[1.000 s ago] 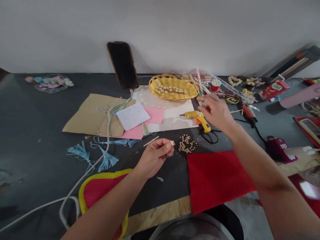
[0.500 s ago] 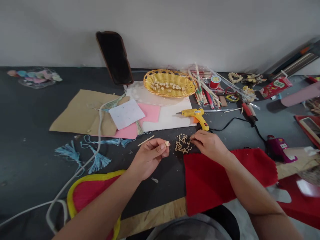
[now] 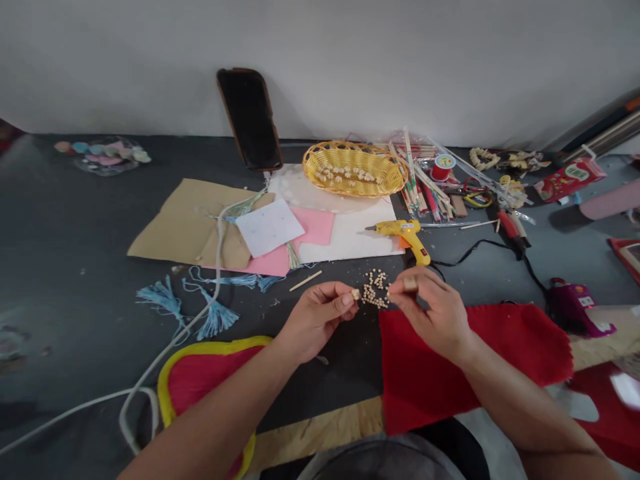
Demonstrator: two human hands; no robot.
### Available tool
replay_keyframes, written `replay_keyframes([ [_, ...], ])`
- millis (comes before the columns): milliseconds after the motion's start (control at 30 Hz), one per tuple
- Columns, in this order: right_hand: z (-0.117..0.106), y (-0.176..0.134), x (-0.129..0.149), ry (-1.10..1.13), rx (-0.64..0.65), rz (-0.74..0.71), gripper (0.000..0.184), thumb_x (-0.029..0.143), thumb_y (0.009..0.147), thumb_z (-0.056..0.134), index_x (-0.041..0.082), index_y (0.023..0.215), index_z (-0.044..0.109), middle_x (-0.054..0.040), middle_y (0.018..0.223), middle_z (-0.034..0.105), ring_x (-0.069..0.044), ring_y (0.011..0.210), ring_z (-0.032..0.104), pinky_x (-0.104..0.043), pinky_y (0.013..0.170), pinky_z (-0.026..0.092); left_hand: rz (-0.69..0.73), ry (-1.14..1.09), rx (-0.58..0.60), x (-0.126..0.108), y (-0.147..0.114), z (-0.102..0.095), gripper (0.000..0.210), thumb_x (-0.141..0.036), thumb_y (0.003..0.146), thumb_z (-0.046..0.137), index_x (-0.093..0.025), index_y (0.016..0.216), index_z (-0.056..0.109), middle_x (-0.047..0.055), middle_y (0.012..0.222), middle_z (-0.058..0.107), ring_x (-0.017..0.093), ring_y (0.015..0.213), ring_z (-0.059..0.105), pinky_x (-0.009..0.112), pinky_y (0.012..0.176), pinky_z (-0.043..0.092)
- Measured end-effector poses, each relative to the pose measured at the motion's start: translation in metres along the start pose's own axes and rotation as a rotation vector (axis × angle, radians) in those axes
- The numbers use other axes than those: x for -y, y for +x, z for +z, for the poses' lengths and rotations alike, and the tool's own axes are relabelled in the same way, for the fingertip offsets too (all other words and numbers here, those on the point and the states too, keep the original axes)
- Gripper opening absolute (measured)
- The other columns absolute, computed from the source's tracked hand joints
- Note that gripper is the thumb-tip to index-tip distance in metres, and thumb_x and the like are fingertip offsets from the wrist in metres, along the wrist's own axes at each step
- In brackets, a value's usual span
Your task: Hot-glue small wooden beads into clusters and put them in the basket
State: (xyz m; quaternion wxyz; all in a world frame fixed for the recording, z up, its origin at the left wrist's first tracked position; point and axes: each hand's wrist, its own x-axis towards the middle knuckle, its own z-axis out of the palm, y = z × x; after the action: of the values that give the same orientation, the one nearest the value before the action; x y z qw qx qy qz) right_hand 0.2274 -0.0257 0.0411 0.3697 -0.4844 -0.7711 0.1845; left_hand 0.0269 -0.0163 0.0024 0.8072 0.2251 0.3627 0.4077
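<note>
My left hand [image 3: 320, 317] is closed in a pinch, thumb and index finger on a small pale bead cluster [image 3: 355, 293]. Across from it, my right hand [image 3: 434, 312] pinches a tiny wooden bead [image 3: 389, 295] at its fingertips. Between the two hands, on the dark tabletop, lies a scatter of loose wooden beads [image 3: 371, 294]. The yellow glue gun [image 3: 407, 231] rests just behind the right hand. Farther back, a yellow woven basket [image 3: 320, 186] holds several similar pale clusters [image 3: 345, 175].
A red cloth [image 3: 425, 373] lies under my right forearm. Blue tassels [image 3: 217, 320] and a white cord [image 3: 187, 327] are at the left. A phone [image 3: 250, 120] leans on the wall. Bundled sticks [image 3: 417, 180] and a thread spool [image 3: 443, 168] sit right of the basket.
My right hand has left the loose beads, now pinching a bead and turned towards my left hand. The left hand still holds the cluster. The whole view has shifted slightly.
</note>
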Motion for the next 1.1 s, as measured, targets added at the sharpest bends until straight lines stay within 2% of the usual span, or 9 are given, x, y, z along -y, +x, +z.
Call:
replay_keyframes([
  [133, 0.016, -0.003, 0.019, 0.175, -0.088, -0.045, 0.010, 0.014, 0.086, 0.059, 0.024, 0.087, 0.061, -0.0026, 0.078, 0.064, -0.016, 0.073, 0.063, -0.028, 0.064, 0.053, -0.036, -0.004, 0.016, 0.001, -0.002, 0.002, 0.023, -0.029, 0.061, 0.085, -0.012, 0.068, 0.071, 0.002, 0.059, 0.064, 0.009, 0.056, 0.053, 0.021, 0.056, 0.038],
  [333, 0.034, -0.007, 0.010, 0.241, -0.088, -0.022, 0.013, 0.013, 0.084, 0.061, 0.025, 0.089, 0.062, -0.0026, 0.078, 0.063, -0.017, 0.072, 0.062, -0.031, 0.063, 0.053, -0.046, -0.007, 0.039, 0.000, -0.003, 0.003, 0.022, -0.030, 0.061, 0.084, -0.013, 0.068, 0.072, 0.002, 0.062, 0.066, 0.009, 0.058, 0.054, 0.021, 0.058, 0.038],
  [567, 0.035, -0.007, 0.010, 0.230, -0.075, -0.018, 0.014, 0.015, 0.085, 0.061, 0.027, 0.091, 0.063, -0.0026, 0.078, 0.064, -0.017, 0.070, 0.062, -0.030, 0.058, 0.052, -0.041, 0.004, 0.083, 0.000, -0.002, 0.002, 0.022, -0.031, 0.062, 0.084, -0.013, 0.067, 0.073, 0.002, 0.062, 0.065, 0.008, 0.057, 0.052, 0.021, 0.058, 0.036],
  [1100, 0.036, -0.010, 0.007, 0.305, -0.062, 0.015, 0.016, 0.009, 0.081, 0.064, 0.023, 0.087, 0.061, -0.0016, 0.079, 0.062, -0.015, 0.072, 0.061, -0.027, 0.062, 0.051, -0.038, 0.047, 0.098, 0.003, -0.001, -0.001, 0.021, -0.031, 0.062, 0.083, -0.014, 0.070, 0.074, 0.001, 0.063, 0.066, 0.008, 0.059, 0.053, 0.021, 0.059, 0.036],
])
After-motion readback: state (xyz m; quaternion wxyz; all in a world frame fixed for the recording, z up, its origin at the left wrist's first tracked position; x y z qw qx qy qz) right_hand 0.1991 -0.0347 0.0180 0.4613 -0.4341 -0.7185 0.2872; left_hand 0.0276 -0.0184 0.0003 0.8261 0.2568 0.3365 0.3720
